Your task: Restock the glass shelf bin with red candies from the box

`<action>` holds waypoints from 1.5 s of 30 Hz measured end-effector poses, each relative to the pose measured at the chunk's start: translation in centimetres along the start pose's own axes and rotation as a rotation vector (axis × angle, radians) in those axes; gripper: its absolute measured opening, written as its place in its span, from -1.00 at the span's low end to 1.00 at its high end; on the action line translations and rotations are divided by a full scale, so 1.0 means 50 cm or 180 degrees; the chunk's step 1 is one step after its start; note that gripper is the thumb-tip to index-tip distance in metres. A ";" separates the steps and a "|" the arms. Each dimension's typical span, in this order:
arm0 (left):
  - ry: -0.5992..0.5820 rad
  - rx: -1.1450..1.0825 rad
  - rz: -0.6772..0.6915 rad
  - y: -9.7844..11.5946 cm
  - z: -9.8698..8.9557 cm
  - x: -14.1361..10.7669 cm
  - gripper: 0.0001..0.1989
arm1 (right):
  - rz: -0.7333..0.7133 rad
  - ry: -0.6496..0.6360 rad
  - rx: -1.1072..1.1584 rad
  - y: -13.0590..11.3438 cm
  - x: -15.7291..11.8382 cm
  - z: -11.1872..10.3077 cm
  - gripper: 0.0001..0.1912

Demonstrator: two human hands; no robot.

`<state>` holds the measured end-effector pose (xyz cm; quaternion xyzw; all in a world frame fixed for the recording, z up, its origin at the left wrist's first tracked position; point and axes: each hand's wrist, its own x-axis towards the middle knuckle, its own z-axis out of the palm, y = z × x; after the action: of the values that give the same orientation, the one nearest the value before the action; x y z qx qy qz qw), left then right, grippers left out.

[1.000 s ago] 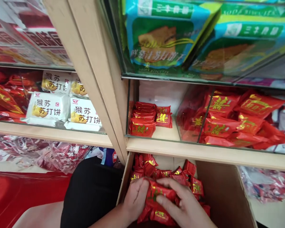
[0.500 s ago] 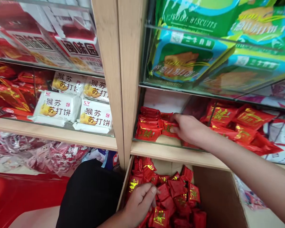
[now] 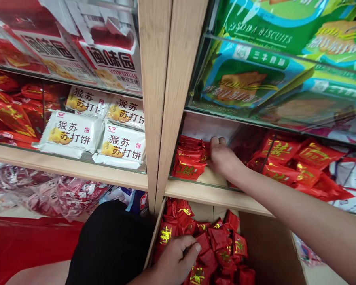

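My right hand (image 3: 225, 158) reaches into the lower right shelf compartment, its fingers curled at a small red packet (image 3: 207, 149) at the back of a stack. The fingertips are mostly hidden. Beside it, red packets with gold print (image 3: 188, 168) lie piled at the compartment's left side. Below, my left hand (image 3: 178, 259) hangs over an open cardboard box (image 3: 273, 241) holding many loose red packets (image 3: 218, 237). Its fingers are bent and the thumb lies close to them; what they hold, if anything, is hidden.
A wooden upright (image 3: 163, 79) divides the shelves, and a glass shelf edge (image 3: 255, 122) runs above my right hand. Green biscuit packs (image 3: 240, 79) stand over it. White cracker packs (image 3: 71, 132) lie to the left. A black-clothed knee (image 3: 112, 241) is beside the box.
My right hand has moved slightly left and deeper into the compartment, and the red packet at its fingers has gone from the front to the back. My left hand has shifted slightly down.
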<state>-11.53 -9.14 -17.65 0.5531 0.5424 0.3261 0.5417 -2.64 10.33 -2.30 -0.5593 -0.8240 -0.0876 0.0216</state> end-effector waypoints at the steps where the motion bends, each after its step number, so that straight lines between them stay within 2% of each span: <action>1: -0.0028 0.0006 -0.0011 -0.003 0.001 0.000 -0.73 | 0.0035 0.0002 0.0024 -0.001 0.001 0.000 -0.53; 4: -0.0076 0.0015 -0.0050 -0.009 0.002 0.000 -0.73 | 0.0127 -0.0051 0.0101 -0.005 -0.001 -0.003 -0.47; 8: -0.0104 0.0092 -0.0083 -0.013 0.004 0.001 -0.73 | 0.0276 -0.0204 0.0182 -0.011 -0.010 -0.016 -0.51; 13: -0.0132 0.0232 -0.0044 -0.022 0.006 0.005 -0.72 | 0.0326 -0.0258 0.0199 -0.001 -0.006 -0.030 -0.35; 16: -0.0191 0.0379 -0.0046 -0.029 0.004 0.008 -0.74 | 0.0153 -0.0096 0.0145 0.011 -0.020 -0.049 -0.43; 19: -0.0309 0.0614 0.0010 -0.034 0.003 0.010 -0.76 | -0.0168 0.0494 0.0067 0.017 -0.086 -0.091 -0.65; 21: -0.0354 0.0762 0.0035 -0.038 0.003 0.010 -0.76 | -0.0388 0.0623 0.0389 0.017 -0.157 -0.117 -0.78; 22: -0.0369 0.0803 0.0026 -0.040 0.004 0.010 -0.75 | -0.0603 0.0410 0.0774 0.017 -0.195 -0.121 -0.81; 23: -0.0364 0.0826 0.0006 -0.041 0.005 0.010 -0.75 | -0.0941 -0.0086 0.1280 0.018 -0.230 -0.115 -0.81; 25: -0.0335 0.0860 -0.0051 -0.043 0.007 0.011 -0.74 | -0.1272 -0.1282 0.2055 0.021 -0.289 -0.064 -0.83; 27: -0.0281 0.0903 -0.0101 -0.043 0.009 0.013 -0.72 | -0.1217 -0.2308 0.2263 0.025 -0.323 0.038 -0.84; 28: -0.0252 0.0929 -0.0121 -0.044 0.011 0.015 -0.71 | -0.0951 -0.2359 0.2154 0.026 -0.331 0.102 -0.83; 29: -0.0226 0.0950 -0.0137 -0.044 0.012 0.016 -0.70 | -0.0551 -0.2156 0.1936 0.027 -0.335 0.167 -0.79; 31: -0.0181 0.0970 -0.0165 -0.045 0.015 0.018 -0.70 | -0.0213 -0.1963 0.1786 0.026 -0.337 0.287 -0.63; 32: -0.0165 0.0965 -0.0185 -0.047 0.016 0.019 -0.70 | -0.0112 -0.1857 0.1751 0.025 -0.338 0.335 -0.54; 34: -0.0135 0.0917 -0.0231 -0.051 0.018 0.021 -0.71 | 0.0040 -0.1710 0.1705 0.025 -0.341 0.399 -0.49; 36: -0.0119 0.0810 -0.0279 -0.056 0.020 0.023 -0.73 | 0.0075 -0.1637 0.1719 0.030 -0.346 0.428 -0.61; 39: -0.0060 0.0539 -0.0375 -0.061 0.023 0.026 -0.81 | -0.0021 -0.1600 0.1895 0.047 -0.349 0.431 -0.86; 41: 0.0064 0.0288 -0.0497 -0.063 0.024 0.031 -0.80 | -0.0038 -0.1522 0.2068 0.060 -0.348 0.417 -0.94; 45: 0.0213 -0.0377 -0.0948 -0.050 0.015 0.041 -0.50 | -0.0069 -0.1025 0.2430 0.066 -0.345 0.353 -0.92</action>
<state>-11.04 -7.82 -20.66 0.4225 0.6161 0.2918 0.5973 7.93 -1.35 -21.55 -0.5090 -0.7960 0.3127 0.0973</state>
